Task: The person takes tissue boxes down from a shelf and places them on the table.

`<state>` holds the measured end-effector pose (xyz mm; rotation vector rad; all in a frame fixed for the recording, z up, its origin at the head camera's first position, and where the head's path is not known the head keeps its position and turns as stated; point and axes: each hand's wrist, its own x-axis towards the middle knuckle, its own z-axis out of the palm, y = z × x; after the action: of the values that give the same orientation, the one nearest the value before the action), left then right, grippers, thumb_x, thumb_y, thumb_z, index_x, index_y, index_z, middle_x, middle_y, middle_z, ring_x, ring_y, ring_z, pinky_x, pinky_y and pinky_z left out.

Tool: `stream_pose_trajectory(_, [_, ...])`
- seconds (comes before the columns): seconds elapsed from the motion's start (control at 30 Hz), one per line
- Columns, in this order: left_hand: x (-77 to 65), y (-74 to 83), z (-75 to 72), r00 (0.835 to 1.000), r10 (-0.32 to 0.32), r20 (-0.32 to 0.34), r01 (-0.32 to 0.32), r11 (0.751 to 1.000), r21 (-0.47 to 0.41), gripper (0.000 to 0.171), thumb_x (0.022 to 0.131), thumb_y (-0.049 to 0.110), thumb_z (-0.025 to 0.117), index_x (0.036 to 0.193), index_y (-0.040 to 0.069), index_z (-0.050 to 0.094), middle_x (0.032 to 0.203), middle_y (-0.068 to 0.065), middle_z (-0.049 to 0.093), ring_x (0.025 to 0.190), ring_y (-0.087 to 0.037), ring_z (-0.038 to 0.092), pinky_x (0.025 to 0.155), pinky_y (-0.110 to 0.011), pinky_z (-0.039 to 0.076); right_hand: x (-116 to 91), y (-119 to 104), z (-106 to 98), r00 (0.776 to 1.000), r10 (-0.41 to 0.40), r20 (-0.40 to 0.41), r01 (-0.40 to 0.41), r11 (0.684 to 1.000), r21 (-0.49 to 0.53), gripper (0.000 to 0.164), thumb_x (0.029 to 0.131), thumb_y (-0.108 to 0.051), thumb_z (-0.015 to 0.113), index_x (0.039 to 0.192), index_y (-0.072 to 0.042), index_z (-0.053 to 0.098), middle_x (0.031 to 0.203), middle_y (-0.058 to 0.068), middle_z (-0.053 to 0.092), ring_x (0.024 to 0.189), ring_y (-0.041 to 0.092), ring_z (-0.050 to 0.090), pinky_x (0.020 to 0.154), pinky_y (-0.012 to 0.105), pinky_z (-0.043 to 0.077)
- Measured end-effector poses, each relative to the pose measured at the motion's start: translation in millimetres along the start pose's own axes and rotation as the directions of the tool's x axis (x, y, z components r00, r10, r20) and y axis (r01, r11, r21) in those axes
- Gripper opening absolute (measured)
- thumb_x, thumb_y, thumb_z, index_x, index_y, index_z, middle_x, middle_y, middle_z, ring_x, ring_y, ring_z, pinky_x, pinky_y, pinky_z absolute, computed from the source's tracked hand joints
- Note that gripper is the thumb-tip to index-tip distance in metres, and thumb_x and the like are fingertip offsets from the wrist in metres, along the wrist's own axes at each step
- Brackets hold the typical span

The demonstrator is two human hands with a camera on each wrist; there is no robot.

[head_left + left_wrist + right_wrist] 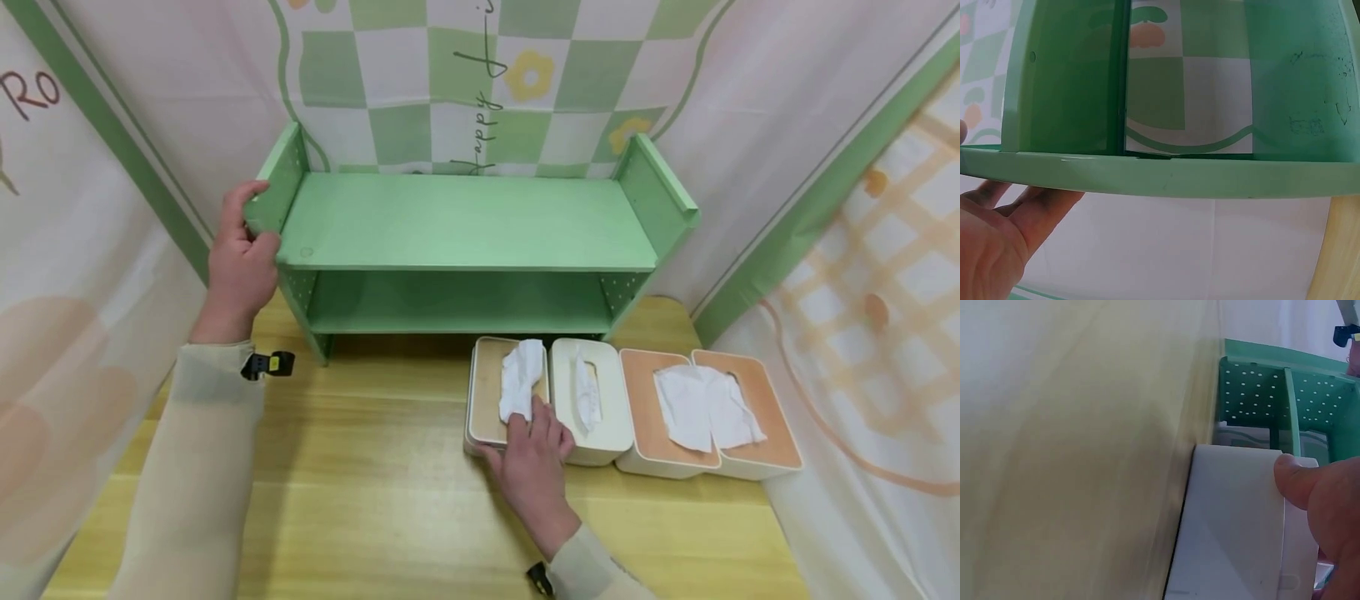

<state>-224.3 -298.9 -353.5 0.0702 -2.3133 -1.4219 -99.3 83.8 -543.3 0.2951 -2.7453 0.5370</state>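
Note:
A green two-tier shelf (465, 221) stands on the wooden table against the back curtain. My left hand (243, 271) grips the front edge of its left side panel, thumb on the inner side; the left wrist view shows its fingers (1047, 209) against the panel's outer face. My right hand (534, 467) holds the near end of the tan-lidded tissue box (487, 375), below the shelf's right half. In the right wrist view the thumb (1294, 478) presses the lid edge of that white-sided box (1229, 519); the other fingers are mostly hidden. A tissue sticks out of its top.
To its right stand a cream tissue box (609, 433) and two orange-lidded tissue boxes (648, 417), (761, 387), side by side with tissues showing. Printed curtains (862, 292) enclose the back and both sides of the wooden table (375, 500).

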Motion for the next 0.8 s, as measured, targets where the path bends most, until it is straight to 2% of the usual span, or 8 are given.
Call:
stream_pose_trajectory(0.17, [-0.6,0.9,0.0,1.0,0.006,0.003,-0.006,1.0,-0.003,0.059,0.098,0.01,0.037,0.149,0.04,0.036,0.085,-0.008,0.039,0.062,-0.019,0.037,0.052,-0.029,0.034,-2,3,-2,0.999,-0.032,-0.001,0.032,0.999,-0.017,0.062,0.076,-0.047,0.084,0.105,-0.006,0.047,0.141,0.036,0.039,0.128,0.055,0.034,0.096,0.057,0.023])
stream_pose_trajectory(0.27, [-1.1,1.5,-0.2,1.0,0.004,0.001,-0.004,1.0,-0.002,0.059,0.097,0.01,0.037,0.149,0.04,0.035,0.088,-0.007,0.04,0.063,-0.02,0.037,0.053,-0.029,0.034,0,2,-5,0.999,-0.042,0.011,0.043,0.998,-0.042,0.065,0.077,-0.047,0.083,0.115,-0.009,0.047,0.134,0.034,0.046,0.126,0.054,0.037,0.095,0.058,0.025])
stream_pose_trajectory(0.33, [-1.4,1.4,-0.3,1.0,0.002,0.001,-0.002,1.0,0.004,0.059,0.097,0.011,0.037,0.149,0.04,0.035,0.087,-0.008,0.04,0.064,-0.02,0.037,0.053,-0.029,0.034,1,0,-8,0.999,-0.041,0.033,0.043,0.997,-0.068,0.067,0.078,-0.048,0.082,0.125,-0.014,0.049,0.134,0.033,0.047,0.125,0.054,0.038,0.095,0.059,0.027])
stream_pose_trajectory(0.43, [-1.5,1.4,-0.2,1.0,0.004,-0.001,-0.004,1.0,0.014,0.059,0.097,0.011,0.037,0.149,0.04,0.035,0.087,-0.008,0.041,0.064,-0.021,0.038,0.054,-0.03,0.034,1,-2,-10,0.996,-0.049,0.074,0.057,0.992,-0.116,0.063,0.082,-0.048,0.078,0.136,-0.027,0.053,0.137,0.036,0.044,0.125,0.056,0.039,0.095,0.062,0.029])
stream_pose_trajectory(0.5, [-1.6,1.5,-0.2,1.0,0.003,-0.002,-0.003,1.0,0.016,0.059,0.097,0.012,0.037,0.149,0.041,0.035,0.087,-0.008,0.04,0.064,-0.021,0.037,0.054,-0.03,0.034,0,-3,-11,0.993,-0.062,0.103,0.076,0.987,-0.141,0.052,0.087,-0.044,0.074,0.136,-0.034,0.058,0.141,0.038,0.038,0.126,0.059,0.037,0.096,0.065,0.029])
stream_pose_trajectory(0.63, [-1.5,1.9,0.1,1.0,0.002,-0.002,-0.002,1.0,0.009,0.059,0.097,0.011,0.037,0.149,0.04,0.035,0.091,-0.007,0.041,0.066,-0.021,0.037,0.054,-0.03,0.034,-3,-4,-10,0.987,-0.083,0.141,0.107,0.98,-0.17,0.036,0.095,-0.034,0.067,0.131,-0.037,0.066,0.142,0.043,0.032,0.129,0.063,0.031,0.099,0.068,0.026])
stream_pose_trajectory(0.8, [-1.6,1.8,0.1,1.0,-0.01,-0.004,0.01,1.0,0.017,0.061,0.097,0.011,0.037,0.149,0.041,0.035,0.094,-0.006,0.042,0.068,-0.021,0.039,0.055,-0.029,0.035,-4,-5,-11,0.982,-0.07,0.178,0.103,0.978,-0.183,0.033,0.1,-0.032,0.059,0.132,-0.036,0.066,0.145,0.044,0.027,0.132,0.063,0.026,0.102,0.069,0.021])
